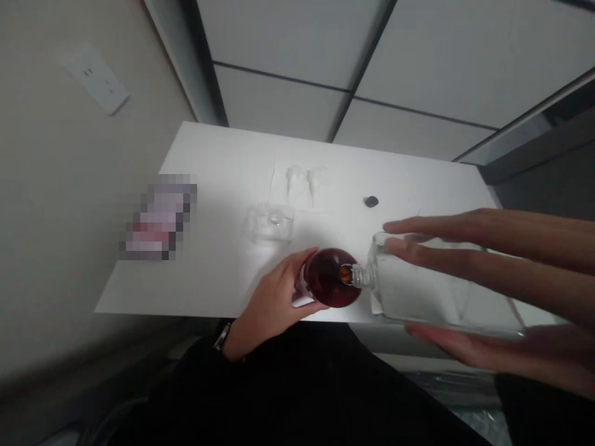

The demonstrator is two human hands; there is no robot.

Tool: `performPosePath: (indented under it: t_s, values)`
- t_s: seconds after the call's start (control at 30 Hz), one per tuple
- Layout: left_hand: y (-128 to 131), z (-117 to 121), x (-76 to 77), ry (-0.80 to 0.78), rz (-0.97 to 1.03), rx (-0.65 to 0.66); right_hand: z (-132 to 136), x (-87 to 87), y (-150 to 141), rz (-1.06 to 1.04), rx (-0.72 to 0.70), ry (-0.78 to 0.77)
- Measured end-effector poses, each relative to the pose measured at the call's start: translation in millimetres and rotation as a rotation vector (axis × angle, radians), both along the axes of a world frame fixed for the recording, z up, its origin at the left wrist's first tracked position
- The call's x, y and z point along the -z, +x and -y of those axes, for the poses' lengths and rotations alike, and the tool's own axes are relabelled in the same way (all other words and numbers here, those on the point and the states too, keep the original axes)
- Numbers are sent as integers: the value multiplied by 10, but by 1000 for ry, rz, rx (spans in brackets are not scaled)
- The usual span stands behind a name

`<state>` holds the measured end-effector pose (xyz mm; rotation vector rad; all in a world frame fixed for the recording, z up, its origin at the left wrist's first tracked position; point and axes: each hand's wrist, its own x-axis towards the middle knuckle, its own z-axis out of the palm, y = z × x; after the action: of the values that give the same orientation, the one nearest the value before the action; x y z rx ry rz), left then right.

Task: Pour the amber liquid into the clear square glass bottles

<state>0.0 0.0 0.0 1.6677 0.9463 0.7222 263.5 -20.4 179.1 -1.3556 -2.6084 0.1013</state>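
My left hand point(274, 303) is wrapped round a dark red bottle point(331, 279) that stands at the near edge of the white table point(218, 167). My right hand point(493, 272) grips a clear square glass bottle point(432, 291), tipped on its side. Its threaded neck meets the mouth of the red bottle. The fingers of my right hand lie across the top and underside of the clear bottle.
A small clear glass bottle point(270, 222) stands mid-table, with two clear pump tops point(302, 179) lying behind it. A small dark cap point(370, 201) sits further right. A blurred pink item point(160, 217) lies at the left. The wall with a socket point(97, 80) is close on the left.
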Motion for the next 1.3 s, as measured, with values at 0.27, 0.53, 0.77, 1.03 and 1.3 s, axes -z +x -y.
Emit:
performPosePath:
  t_s: [0.27, 0.53, 0.77, 1.03, 1.3]
  values:
    - [-22, -4, 21, 72, -22, 4, -98, -86, -182, 36, -93, 69]
    - [-9, -18, 118, 150, -30, -22, -190, -200, -276, 141, -111, 39]
    - [-8, -40, 179, 100, -47, -47, -202, -290, -369, 128, -60, -46]
    - [-13, -48, 212, 115, -42, -83, -269, -378, -463, 179, -30, -145]
    - [-13, -35, 205, 143, -46, -79, -315, -441, -554, 273, 12, -180]
